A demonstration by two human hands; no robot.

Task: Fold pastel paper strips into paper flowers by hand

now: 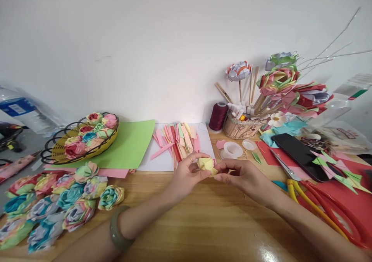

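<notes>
A small yellow paper flower [205, 163] with a hint of pink at its right edge is held up over the front of the table. My left hand [190, 171] pinches it from the left between thumb and fingers. From the right, my right hand [236, 171] has its thumb and fingertips closed at the flower's edge; what exactly they pinch is too small to make out. Just behind my hands, a loose pile of coloured paper strips [177, 140] lies on a white sheet [205, 136].
Several finished paper flowers [71, 196] lie at left, below a yellow basket [58, 153] of more flowers. At right are scissors [283, 165], large red-handled scissors [337, 211], a black phone [299, 153], a tape roll [232, 149], maroon thread [218, 116] and a stick-filled wooden pot [242, 128].
</notes>
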